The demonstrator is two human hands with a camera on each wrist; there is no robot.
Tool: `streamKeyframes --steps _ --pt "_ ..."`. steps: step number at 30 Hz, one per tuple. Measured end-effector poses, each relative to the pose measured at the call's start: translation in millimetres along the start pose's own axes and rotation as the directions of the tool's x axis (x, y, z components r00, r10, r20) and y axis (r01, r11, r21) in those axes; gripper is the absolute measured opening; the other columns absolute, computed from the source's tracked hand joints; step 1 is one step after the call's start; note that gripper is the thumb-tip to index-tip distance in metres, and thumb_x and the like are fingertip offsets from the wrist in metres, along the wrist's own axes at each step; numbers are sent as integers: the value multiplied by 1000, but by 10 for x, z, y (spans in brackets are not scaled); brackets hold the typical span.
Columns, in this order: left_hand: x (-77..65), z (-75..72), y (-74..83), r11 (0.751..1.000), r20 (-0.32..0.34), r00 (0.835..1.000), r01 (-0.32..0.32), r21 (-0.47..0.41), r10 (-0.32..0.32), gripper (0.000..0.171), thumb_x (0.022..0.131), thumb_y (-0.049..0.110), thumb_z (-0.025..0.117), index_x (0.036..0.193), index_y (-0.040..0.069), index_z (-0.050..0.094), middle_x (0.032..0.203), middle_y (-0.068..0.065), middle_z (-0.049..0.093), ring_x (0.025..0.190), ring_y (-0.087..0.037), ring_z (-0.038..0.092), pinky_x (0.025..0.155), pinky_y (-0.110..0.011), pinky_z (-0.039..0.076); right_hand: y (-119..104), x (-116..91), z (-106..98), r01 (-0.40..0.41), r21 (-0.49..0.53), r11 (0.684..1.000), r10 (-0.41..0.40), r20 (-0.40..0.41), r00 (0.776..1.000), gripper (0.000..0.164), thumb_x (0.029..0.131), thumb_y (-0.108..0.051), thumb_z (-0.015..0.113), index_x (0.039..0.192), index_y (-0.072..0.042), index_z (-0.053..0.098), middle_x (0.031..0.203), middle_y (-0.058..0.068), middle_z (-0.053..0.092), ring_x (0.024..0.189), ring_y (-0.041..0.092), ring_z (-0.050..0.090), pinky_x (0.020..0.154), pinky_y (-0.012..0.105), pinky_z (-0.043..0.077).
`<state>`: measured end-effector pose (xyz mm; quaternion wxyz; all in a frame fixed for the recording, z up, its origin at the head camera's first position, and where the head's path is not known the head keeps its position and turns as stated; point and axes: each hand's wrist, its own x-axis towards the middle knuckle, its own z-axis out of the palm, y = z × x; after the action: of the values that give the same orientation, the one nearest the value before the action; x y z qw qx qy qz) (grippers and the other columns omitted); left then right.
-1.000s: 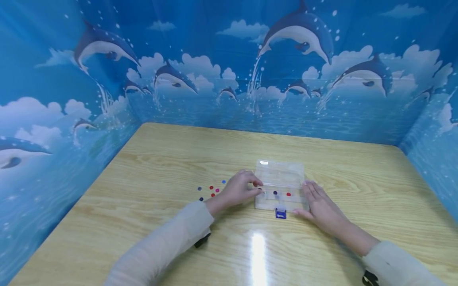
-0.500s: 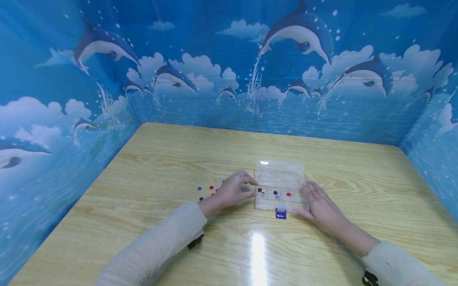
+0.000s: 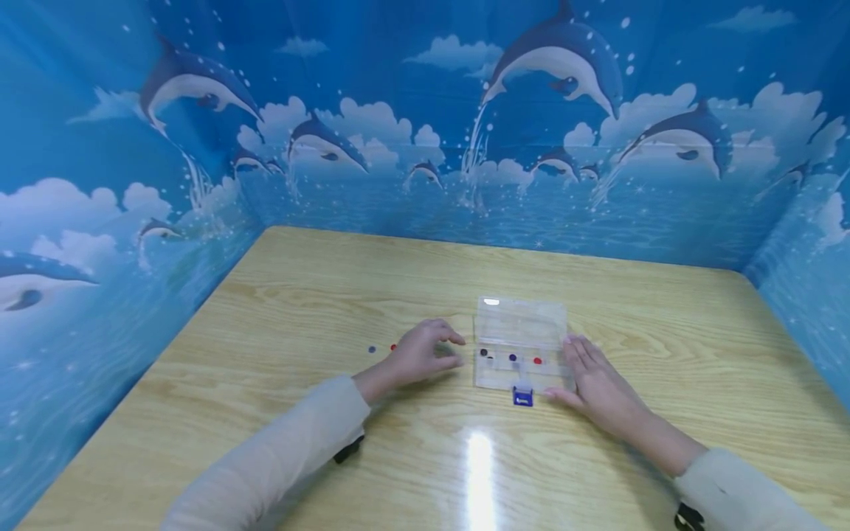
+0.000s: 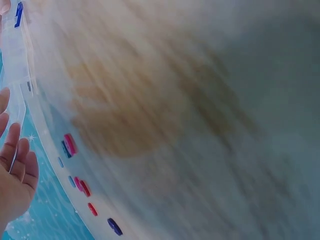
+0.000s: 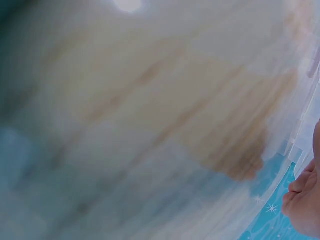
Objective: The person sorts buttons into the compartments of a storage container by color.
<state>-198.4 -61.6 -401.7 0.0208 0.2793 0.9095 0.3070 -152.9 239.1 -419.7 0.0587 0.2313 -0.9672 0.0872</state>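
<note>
A clear plastic compartment box (image 3: 494, 379) lies with its transparent lid (image 3: 521, 322) tipped back. Along its back row sit a dark disc like a button (image 3: 483, 352), a navy one (image 3: 513, 358) and a red one (image 3: 537, 361). My left hand (image 3: 415, 354) hovers just left of the box, holding nothing, thumb and fingers apart. Fingers extended, my right hand (image 3: 598, 383) rests against the box's right side. A blue latch (image 3: 523, 397) hangs at the front edge. Loose buttons, including a pink one (image 4: 70, 144) and a navy one (image 4: 115, 226), show in the left wrist view.
A wood-grain table (image 3: 319, 287) carries everything. The head view shows a grey-blue button (image 3: 372, 349) left of my left hand, which hides most of the loose ones. A dolphin-print curtain (image 3: 398, 199) stands behind the table and at both sides.
My left hand has drawn back leftward from the box, uncovering the dark button in its left compartment and covering more loose buttons. My right hand has stayed at the box.
</note>
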Motion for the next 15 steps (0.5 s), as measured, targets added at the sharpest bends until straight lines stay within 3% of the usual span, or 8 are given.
streamKeyframes --steps 15 --pt "-162 -41 -146 1000 -64 998 -10 14 11 29 78 22 73 103 9 67 106 -5 66 105 -22 57 95 -39 45 3 -7 -17 9 -13 1000 -10 -15 1000 87 84 -50 58 134 17 32 139 35 33 130 49 30 107 55 28"
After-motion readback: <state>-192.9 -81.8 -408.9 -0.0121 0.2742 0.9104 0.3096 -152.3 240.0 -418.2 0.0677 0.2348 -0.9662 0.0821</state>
